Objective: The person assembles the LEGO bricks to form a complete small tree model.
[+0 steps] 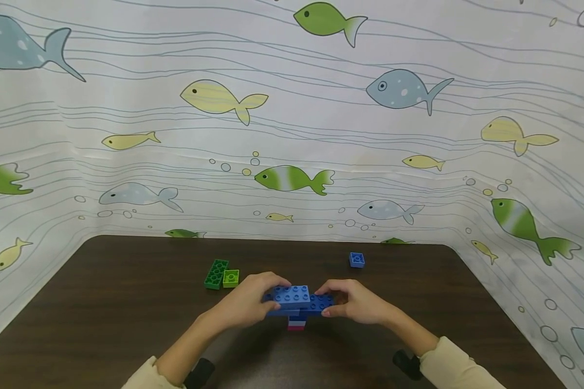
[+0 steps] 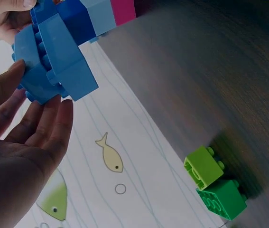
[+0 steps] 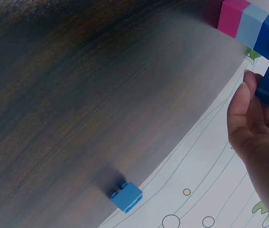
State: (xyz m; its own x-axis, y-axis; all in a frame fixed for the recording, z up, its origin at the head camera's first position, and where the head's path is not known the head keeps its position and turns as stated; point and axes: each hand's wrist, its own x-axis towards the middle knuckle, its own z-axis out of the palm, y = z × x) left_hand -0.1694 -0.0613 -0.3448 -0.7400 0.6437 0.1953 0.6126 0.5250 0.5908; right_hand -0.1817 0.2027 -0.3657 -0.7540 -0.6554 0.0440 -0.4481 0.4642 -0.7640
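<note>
Two-handed stacking, apparently: left hand (image 1: 251,301) pinches top brick (image 1: 292,296), right hand (image 1: 360,302) lower brick (image 1: 320,303), between side edges of desk (image 1: 141,302); next needs level pressing.

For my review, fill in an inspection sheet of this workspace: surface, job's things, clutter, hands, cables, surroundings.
Surface: dark brown table, wood-grained.
Job's things: block stack, pink at its foot, then pale, then dark blue, with wider blue blocks above.
Clutter: nothing seen beyond loose blocks; green block and lime block together beyond the left hand, small blue block alone, farther right.
Hands: left pinches the top blue block; right hand grips the right-hand blue block.
Cables: nothing seen.
Surroundings: white fish-patterned covering behind and at both sides.
</note>
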